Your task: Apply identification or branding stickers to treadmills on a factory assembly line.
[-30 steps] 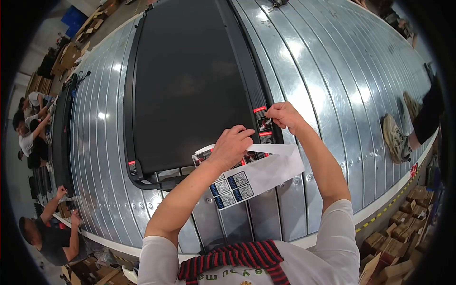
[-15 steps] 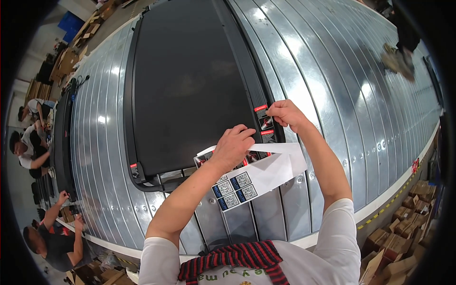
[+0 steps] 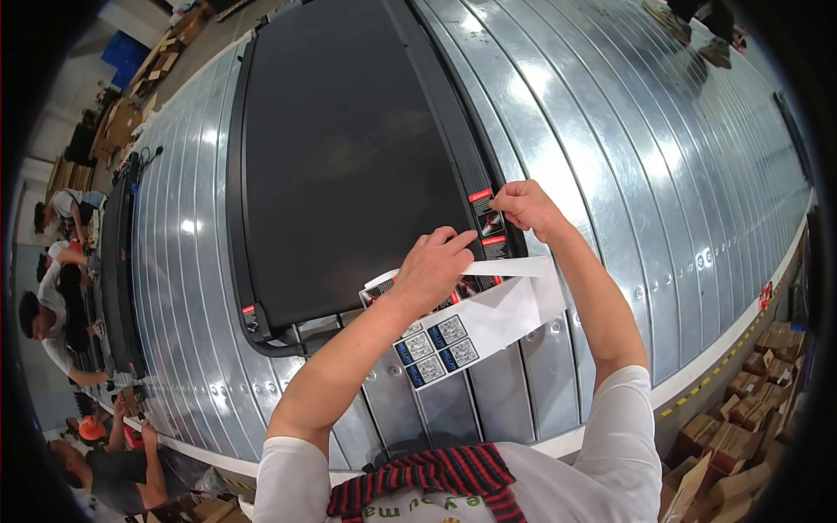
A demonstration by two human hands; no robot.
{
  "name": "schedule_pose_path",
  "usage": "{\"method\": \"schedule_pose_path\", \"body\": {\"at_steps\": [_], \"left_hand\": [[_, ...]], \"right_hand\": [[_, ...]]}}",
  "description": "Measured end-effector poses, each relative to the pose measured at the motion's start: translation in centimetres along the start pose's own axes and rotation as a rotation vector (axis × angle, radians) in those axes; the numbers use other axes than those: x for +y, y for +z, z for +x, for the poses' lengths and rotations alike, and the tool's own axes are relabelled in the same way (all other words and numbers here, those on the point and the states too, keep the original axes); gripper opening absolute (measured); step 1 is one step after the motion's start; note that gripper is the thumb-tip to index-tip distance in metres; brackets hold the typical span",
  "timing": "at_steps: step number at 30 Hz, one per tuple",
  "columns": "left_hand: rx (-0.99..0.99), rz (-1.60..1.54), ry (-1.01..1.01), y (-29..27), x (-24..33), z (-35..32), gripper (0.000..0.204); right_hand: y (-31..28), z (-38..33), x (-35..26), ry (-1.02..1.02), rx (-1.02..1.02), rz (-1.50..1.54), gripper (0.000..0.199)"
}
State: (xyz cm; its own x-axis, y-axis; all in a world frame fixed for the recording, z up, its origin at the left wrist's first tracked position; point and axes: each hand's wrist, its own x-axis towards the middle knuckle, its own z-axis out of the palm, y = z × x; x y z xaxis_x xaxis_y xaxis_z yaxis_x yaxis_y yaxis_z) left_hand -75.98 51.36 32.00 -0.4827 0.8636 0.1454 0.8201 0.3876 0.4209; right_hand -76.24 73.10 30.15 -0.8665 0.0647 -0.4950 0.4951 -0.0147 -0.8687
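A black treadmill (image 3: 340,131) lies flat before me, with a dark belt and side rails. On its right rail, a red-and-black warning label (image 3: 486,214) sits above a second red-headed label (image 3: 495,247). My right hand (image 3: 529,209) is closed in a pinch at the upper label's right edge. Beside it, my left hand (image 3: 433,268) keeps hold of a white sticker sheet (image 3: 514,314), its fingertips against the rail near the labels. Square coded stickers and red-and-black labels show on the sheet, partly hidden under that hand.
Ribbed metal decking (image 3: 602,174) surrounds the treadmill. Another long black unit (image 3: 122,261) lies at the left, with several people working along that edge. A person's shoes (image 3: 717,52) stand on the decking at far right. Cardboard boxes (image 3: 732,436) are stacked at lower right.
My hands hold almost the same pose at the label, and the sheet has shifted slightly. The person at far right has stepped farther away; people at the left have shifted.
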Motion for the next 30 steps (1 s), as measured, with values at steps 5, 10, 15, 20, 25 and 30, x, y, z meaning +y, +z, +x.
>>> {"method": "schedule_pose_path", "body": {"at_steps": [5,10,15,20,25,30], "left_hand": [[-0.095,0.084,0.062,-0.47,0.1,0.72,0.013],[-0.07,0.102,0.072,-0.41,0.23,0.61,0.01],[-0.053,0.086,0.071,-0.35,0.16,0.36,0.016],[-0.039,0.074,0.072,-0.29,-0.03,0.35,0.018],[0.004,0.058,0.093,-0.33,-0.1,0.39,0.013],[0.049,0.068,0.135,-0.41,-0.2,0.5,0.008]], "right_hand": [[0.18,-0.3,-0.11,-0.024,0.024,-0.017,0.012],[-0.36,-0.72,0.04,-0.024,0.043,0.123,0.011],[0.22,-0.77,-0.16,-0.031,0.033,0.035,0.011],[0.11,-0.47,-0.14,-0.016,0.021,-0.018,0.012],[0.43,-0.7,-0.36,-0.034,0.058,-0.01,0.012],[0.46,-0.71,-0.19,-0.053,0.078,-0.017,0.012]]}}
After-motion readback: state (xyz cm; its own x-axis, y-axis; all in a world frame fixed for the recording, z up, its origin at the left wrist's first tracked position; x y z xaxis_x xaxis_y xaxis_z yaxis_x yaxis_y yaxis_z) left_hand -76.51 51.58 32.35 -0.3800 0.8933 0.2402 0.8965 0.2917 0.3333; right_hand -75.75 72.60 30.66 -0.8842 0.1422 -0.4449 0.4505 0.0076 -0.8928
